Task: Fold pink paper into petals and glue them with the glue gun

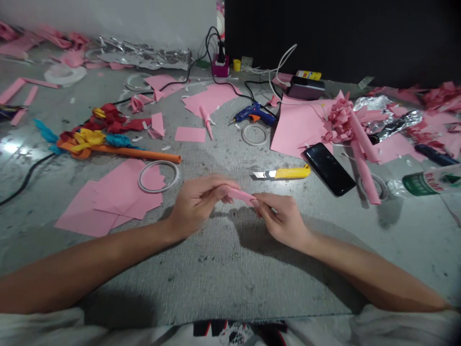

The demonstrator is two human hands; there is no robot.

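A narrow folded strip of pink paper (242, 194) is stretched between my two hands, just above the grey work surface. My left hand (198, 204) pinches its left end between thumb and fingers. At the other end, my right hand (283, 215) grips the strip with thumb and fingertips. Beyond the hands lies a yellow box cutter (291, 172) with its blade out, pointing left. To the left of my left hand are a white tape roll (143, 185) and loose pink paper sheets (81, 211).
A blue glue gun (257, 114), another tape roll (264, 142) and a black phone (329, 169) lie farther back. Pink paper flowers (340, 117) stand right; an orange rolled stem (144, 153) with coloured petals lies left. A plastic bottle (428, 182) lies at the right edge.
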